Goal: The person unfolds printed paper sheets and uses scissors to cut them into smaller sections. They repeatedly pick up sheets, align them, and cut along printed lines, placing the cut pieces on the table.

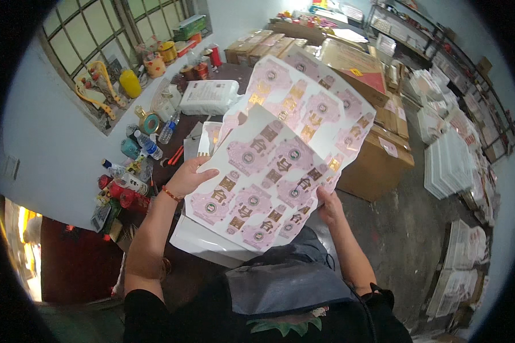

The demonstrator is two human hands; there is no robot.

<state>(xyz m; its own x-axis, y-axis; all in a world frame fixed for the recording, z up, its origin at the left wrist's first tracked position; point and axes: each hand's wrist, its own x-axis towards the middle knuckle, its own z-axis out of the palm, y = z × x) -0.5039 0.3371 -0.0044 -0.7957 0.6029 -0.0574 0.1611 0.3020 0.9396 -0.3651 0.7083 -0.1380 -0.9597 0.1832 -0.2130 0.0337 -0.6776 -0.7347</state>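
Note:
I hold a large white printed sheet in front of my body, patterned with pink shapes and gold marks. My left hand, a red bead bracelet at its wrist, grips the left edge with the thumb on top. My right hand pinches the lower right edge; its fingertips are partly hidden by the paper. Beyond it lies a second printed sheet with shinier gold marks, partly covered. Under the near edge of the held sheet rests a white stack or board. It cannot be told whether one or several sheets are in my hands.
Left on the dark table stand water bottles, red-handled scissors and a white wrapped pack. Cardboard boxes are piled at the back right. White plastic trays and shelves line the right wall. A barred window is at upper left.

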